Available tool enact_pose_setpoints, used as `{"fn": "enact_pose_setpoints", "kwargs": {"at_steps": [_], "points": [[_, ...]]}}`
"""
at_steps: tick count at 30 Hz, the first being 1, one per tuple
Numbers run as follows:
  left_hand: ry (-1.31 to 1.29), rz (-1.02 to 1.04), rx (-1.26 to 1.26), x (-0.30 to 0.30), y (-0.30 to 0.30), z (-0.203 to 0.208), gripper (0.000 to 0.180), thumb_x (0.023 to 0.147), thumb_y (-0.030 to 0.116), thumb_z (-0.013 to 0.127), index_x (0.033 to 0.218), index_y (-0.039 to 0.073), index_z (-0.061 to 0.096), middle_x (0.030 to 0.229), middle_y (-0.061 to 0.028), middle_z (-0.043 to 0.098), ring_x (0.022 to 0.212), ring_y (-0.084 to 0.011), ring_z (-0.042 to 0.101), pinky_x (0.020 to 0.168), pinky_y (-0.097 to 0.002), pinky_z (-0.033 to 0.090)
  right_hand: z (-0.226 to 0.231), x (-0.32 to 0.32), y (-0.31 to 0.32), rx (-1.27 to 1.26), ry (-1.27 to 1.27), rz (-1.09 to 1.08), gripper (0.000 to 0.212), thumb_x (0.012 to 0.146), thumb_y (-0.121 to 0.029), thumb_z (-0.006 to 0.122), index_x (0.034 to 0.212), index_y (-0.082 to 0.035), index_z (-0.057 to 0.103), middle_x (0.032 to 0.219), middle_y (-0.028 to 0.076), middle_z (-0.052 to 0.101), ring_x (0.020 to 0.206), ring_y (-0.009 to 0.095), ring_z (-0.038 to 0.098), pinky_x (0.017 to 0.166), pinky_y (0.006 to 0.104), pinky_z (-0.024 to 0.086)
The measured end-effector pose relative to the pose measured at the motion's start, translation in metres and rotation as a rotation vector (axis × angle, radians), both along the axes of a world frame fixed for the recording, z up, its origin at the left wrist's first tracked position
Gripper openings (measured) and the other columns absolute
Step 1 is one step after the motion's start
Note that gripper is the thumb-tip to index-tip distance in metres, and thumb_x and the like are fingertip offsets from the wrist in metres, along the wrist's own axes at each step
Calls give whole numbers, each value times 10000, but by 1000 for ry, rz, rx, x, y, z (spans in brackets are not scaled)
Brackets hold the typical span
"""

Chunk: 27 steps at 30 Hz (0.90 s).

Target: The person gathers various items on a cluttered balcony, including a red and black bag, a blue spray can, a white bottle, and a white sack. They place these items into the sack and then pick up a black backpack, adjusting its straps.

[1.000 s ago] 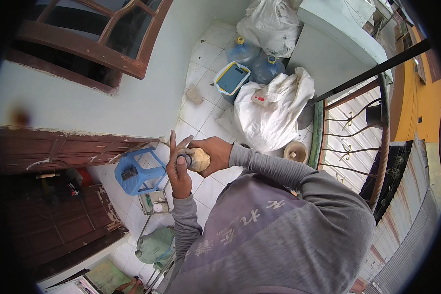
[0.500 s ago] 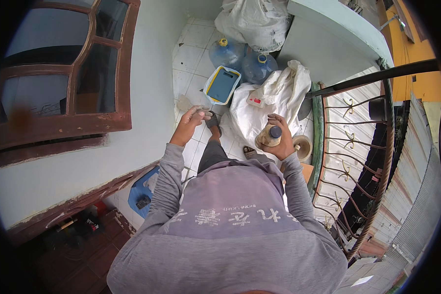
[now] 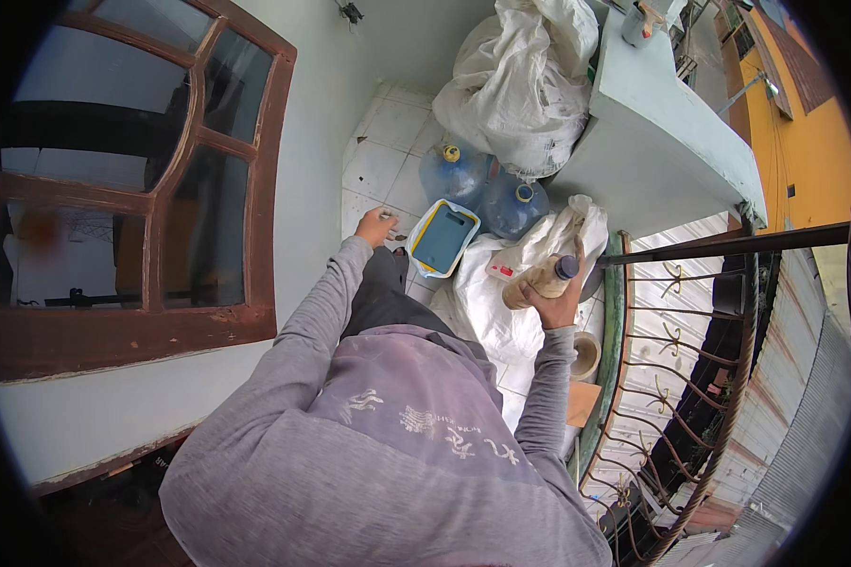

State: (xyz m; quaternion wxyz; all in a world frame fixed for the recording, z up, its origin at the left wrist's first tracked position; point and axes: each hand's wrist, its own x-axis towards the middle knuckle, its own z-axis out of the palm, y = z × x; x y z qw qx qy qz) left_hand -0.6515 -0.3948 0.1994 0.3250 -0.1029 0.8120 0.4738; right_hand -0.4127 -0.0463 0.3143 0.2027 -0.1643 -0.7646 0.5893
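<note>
My right hand is wrapped round a plastic bottle with a dark blue cap and pale beige contents. The bottle tilts to the left, above the white sack. My left hand reaches forward near the wall, its fingers curled together; whatever may be in them is too small to make out. Just right of that hand is a white tray, yellow inside, with a dark blue-grey board lying in it. A small white pack with a red label rests on the sack beside the bottle.
Two large blue water jugs stand behind the tray, below a full white sack. A metal railing runs along the right; a brown-framed window is at left. A round beige bowl sits by the green edge.
My left hand has moved forward and my body has shifted and turned left. The right hand still holds the bottle, now tipped further over and held further forward.
</note>
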Motion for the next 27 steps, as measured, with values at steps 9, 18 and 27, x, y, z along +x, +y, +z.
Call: {"fn": "enact_pose_setpoints", "kwargs": {"at_steps": [9,18,27], "points": [[267,-586,-580,-268,61,-115,527,827,344,701,1280,97,593,1142,-143,715,1008,-246,706,805,-408,566,17,-328,25,638,-119,89,701,587,-383,892,1189,-116,653,1566,273,264,1442,539,194,1166,592,243],[408,-908,-572,-465,256,-264,468,979,360,511,1415,189,526,1533,-80,429,1417,-307,372,1064,-557,373,-166,-531,84,454,-640,-191,701,565,-296,893,1190,-99,643,1201,187,640,1048,314,660,921,413,521],[693,-912,-540,-533,328,-330,751,936,451,574,1571,174,284,1654,-66,207,1536,-288,125,1221,-595,91,-49,-381,105,609,-184,-253,842,748,-122,824,1434,-5,350,1266,133,550,1111,263,590,1003,401,479]]}}
